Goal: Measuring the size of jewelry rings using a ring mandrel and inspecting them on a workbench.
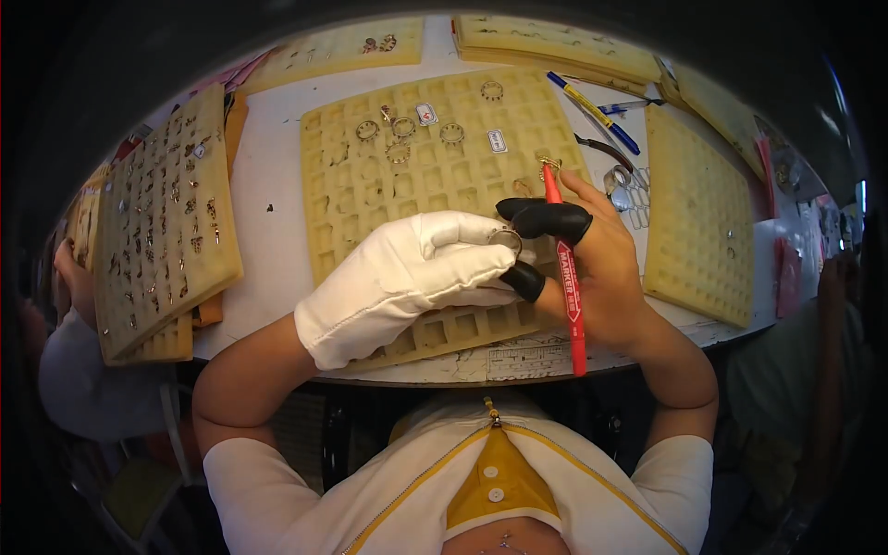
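Observation:
My left hand [398, 277], in a white glove, is closed with a ring [506, 240] pinched at its fingertips. My right hand [597, 250] wears black covers on some fingers and grips a red marker [569, 287] that slants between them. Its covered index finger and thumb lie close around the ring; whether they press on it I cannot tell. Both hands are over a pale yellow tray [342, 208] with rows of square pockets. Several rings, one of them a round ring [403, 128], rest on its far part, beside a small white tag [426, 114].
A tray full of small jewellery [166, 222] lies at the left. Another pocketed tray [698, 222] is at the right, with more trays [555, 39] behind. A yellow and blue pen [594, 113] and dark-handled pliers [606, 151] lie right of the middle tray. A person's arm [76, 282] shows far left.

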`<move>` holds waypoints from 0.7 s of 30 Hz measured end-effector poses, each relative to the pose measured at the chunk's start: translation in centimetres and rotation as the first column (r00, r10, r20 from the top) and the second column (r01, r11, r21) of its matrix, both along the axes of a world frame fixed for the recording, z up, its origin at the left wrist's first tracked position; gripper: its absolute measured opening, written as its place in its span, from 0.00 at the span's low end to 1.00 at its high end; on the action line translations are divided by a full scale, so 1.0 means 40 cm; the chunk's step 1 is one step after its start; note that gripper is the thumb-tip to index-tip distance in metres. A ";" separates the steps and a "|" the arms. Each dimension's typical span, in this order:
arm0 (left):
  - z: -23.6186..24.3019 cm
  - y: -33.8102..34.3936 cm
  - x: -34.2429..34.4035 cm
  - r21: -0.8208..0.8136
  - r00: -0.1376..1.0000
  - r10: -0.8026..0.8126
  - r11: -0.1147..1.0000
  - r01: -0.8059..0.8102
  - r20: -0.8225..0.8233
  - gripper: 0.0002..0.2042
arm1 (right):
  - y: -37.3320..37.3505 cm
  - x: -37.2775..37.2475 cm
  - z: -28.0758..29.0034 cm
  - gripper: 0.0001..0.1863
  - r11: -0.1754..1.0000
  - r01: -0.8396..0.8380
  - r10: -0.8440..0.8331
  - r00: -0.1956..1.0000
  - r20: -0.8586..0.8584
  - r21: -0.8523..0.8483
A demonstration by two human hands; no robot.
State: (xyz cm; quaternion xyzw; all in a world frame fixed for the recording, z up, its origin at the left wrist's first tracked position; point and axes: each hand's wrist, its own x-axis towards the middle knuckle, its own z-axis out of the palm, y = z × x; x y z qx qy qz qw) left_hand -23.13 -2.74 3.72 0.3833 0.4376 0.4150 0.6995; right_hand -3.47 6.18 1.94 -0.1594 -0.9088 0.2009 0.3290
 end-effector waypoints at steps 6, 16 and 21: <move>0.005 -0.004 0.010 -0.108 0.981 0.123 0.988 -0.107 0.152 0.17 | -0.005 -0.004 -0.004 0.20 0.995 0.006 -0.001 0.999 -0.048 0.100; 0.008 0.000 -0.003 -0.030 0.992 -0.005 1.000 0.008 0.127 0.23 | 0.004 -0.005 -0.006 0.18 0.998 0.025 -0.022 0.998 -0.056 0.052; 0.014 -0.003 0.003 -0.104 0.964 0.043 0.994 -0.016 0.262 0.23 | 0.004 -0.004 -0.008 0.18 0.999 0.025 -0.022 0.998 -0.065 0.039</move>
